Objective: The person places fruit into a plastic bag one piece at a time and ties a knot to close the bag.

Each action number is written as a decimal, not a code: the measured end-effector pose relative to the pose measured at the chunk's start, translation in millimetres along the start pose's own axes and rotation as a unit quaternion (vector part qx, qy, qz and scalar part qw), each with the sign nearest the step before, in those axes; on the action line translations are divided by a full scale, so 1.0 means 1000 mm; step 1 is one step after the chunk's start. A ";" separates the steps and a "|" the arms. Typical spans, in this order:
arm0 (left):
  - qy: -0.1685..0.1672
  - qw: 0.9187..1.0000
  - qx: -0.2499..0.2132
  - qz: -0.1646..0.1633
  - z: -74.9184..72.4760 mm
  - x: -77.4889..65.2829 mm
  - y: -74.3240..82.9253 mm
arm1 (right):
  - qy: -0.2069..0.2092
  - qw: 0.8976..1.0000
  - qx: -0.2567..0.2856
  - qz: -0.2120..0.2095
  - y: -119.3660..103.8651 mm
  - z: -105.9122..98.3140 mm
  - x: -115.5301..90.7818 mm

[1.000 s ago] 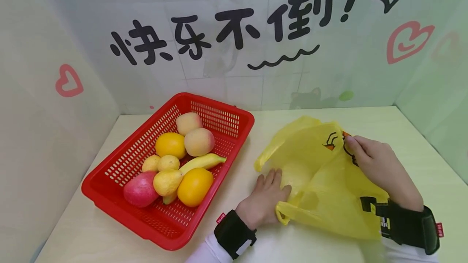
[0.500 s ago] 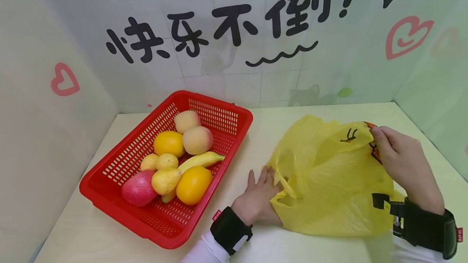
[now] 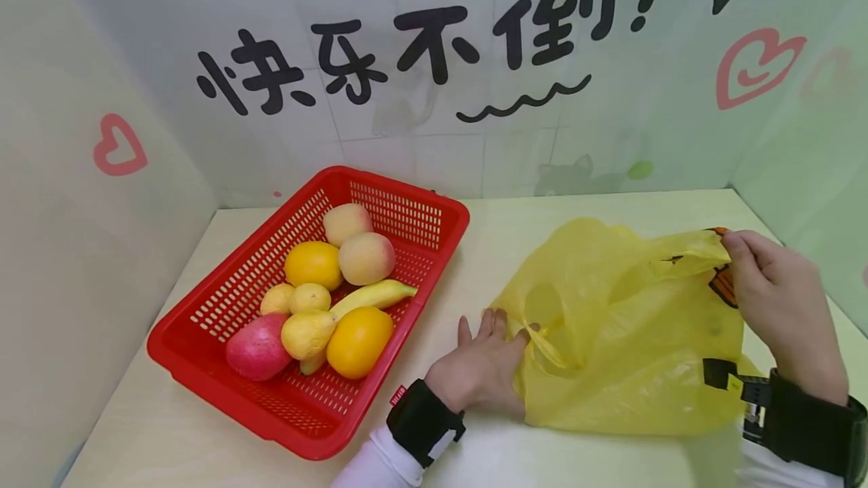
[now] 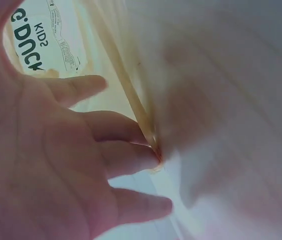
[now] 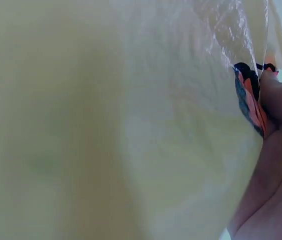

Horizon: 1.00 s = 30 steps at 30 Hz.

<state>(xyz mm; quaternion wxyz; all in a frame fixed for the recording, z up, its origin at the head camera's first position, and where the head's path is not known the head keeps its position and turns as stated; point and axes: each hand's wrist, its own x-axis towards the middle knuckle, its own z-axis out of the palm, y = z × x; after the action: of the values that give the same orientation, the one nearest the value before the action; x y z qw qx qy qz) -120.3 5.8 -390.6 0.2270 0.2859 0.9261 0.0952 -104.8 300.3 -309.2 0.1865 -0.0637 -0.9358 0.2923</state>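
A thin yellow plastic bag point(image 3: 631, 337) lies stretched across the right half of the table. At its far right corner, by the orange and black print, my right hand point(image 3: 787, 292) pinches the plastic between thumb and fingers. The right wrist view shows that pinch at the printed patch point(image 5: 250, 100), with the bag covering most of the picture. My left hand point(image 3: 478, 367) rests at the bag's left end, by its handle loops, fingers spread. Up close, the fingers point(image 4: 131, 160) look nearly straight, two of them touching a gathered strip of the bag point(image 4: 126, 90).
Left of the bag stands a red perforated basket point(image 3: 224, 416). In it are peaches point(image 3: 367, 258), a banana point(image 3: 380, 297), a pink-red fruit point(image 3: 258, 347), and several yellow and orange fruits point(image 3: 359, 343). A printed wall point(image 3: 420, 157) closes the table's back edge.
My right hand has moved rightward, pulling the bag corner with it. The bag is stretched wider and its mouth has narrowed beside my left hand, which has stayed nearly in place.
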 end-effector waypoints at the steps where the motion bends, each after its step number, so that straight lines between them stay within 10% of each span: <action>1: 0.005 1.000 -0.002 0.006 0.000 0.000 0.000 | 0.004 1.000 0.000 -0.003 0.000 0.001 0.000; 17: 0.057 0.985 -0.001 0.160 -0.008 0.002 0.003 | -0.025 0.986 -0.016 -0.167 -0.015 0.024 0.003; 26: 0.080 0.916 -0.158 0.359 -0.026 -0.008 0.010 | 0.037 0.980 -0.063 -0.184 -0.022 0.039 0.006; 30: 0.049 0.910 -0.184 0.368 -0.033 -0.020 0.015 | 0.059 0.979 -0.078 -0.180 -0.024 0.042 0.008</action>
<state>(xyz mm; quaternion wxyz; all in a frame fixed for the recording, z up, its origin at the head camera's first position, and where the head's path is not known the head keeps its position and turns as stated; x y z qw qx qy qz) -114.1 5.4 -349.9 0.1783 0.5547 0.7311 0.3549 -128.7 260.6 -325.5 0.2857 0.0738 -0.9391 0.1762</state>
